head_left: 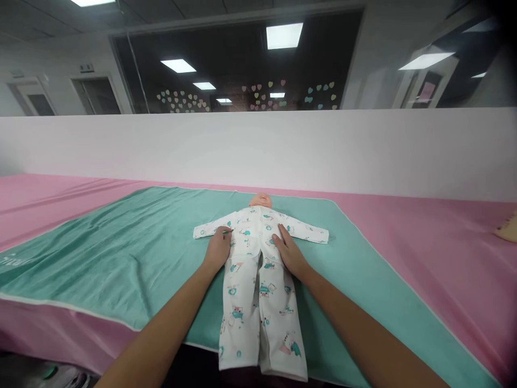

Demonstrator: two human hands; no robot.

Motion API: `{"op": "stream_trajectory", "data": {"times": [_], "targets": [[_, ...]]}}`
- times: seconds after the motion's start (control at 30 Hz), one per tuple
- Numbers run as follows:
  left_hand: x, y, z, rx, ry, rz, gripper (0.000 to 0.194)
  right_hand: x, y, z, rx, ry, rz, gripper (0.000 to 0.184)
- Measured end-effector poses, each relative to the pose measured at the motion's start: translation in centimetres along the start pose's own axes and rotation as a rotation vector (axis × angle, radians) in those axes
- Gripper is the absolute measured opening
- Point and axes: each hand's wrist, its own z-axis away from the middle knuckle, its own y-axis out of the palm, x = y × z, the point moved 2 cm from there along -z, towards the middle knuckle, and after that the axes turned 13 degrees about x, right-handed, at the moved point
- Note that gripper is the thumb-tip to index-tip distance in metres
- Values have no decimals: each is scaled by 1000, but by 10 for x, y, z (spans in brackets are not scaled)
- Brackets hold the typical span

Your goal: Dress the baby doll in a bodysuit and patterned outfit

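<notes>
A baby doll lies on its back on a teal blanket point(161, 237), its head point(260, 200) at the far end. It wears a white long-sleeved baby top point(258, 229) with small printed figures, and both sleeves stretch out sideways. Matching baby pants point(240, 307) lie below the top, their legs pointing towards me and reaching past the blanket's near edge. My left hand point(218, 249) is at the top's left side, fingers curled in against its fabric. On the right side, my right hand point(290, 252) rests on the top with fingers spread.
Pink cloth point(428, 242) lies under the blanket. A white low wall point(258, 151) runs behind it, with a dark window point(234, 59) bearing heart stickers beyond. A yellowish object point(507, 229) is cut off at the right edge. Various items point(60, 375) sit at lower left.
</notes>
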Motion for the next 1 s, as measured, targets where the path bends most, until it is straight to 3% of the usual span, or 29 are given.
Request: {"op": "stream_trajectory", "data": {"times": [0.2, 0.3, 0.37, 0.47, 0.57, 0.67, 0.83, 1.0], "targets": [[7, -5, 0, -76, -57, -101, 23, -6, -18, -2, -197, 157, 87, 61], [5, -2, 1, -47, -50, -88, 23, -12, -26, -2, -243, 221, 63, 54], [1, 1, 1, 5, -15, -53, 27, -14, -27, -1, -204, 256, -50, 53], [-6, 4, 4, 94, 65, 106, 39, -10, -20, 2, 7, 306, -306, 56], [-12, 6, 9, 170, 62, 293, 57, 1, -11, 6, 165, 220, -456, 54], [-15, 7, 14, 245, 64, 389, 75, 10, -4, 10, 140, 67, -449, 57], [-16, 11, 16, 386, 167, 512, 78, 2, -2, 7, 48, -6, -453, 71], [-7, 14, 8, 387, 160, 701, 79, -6, -7, 4, 102, -4, -489, 70]]}}
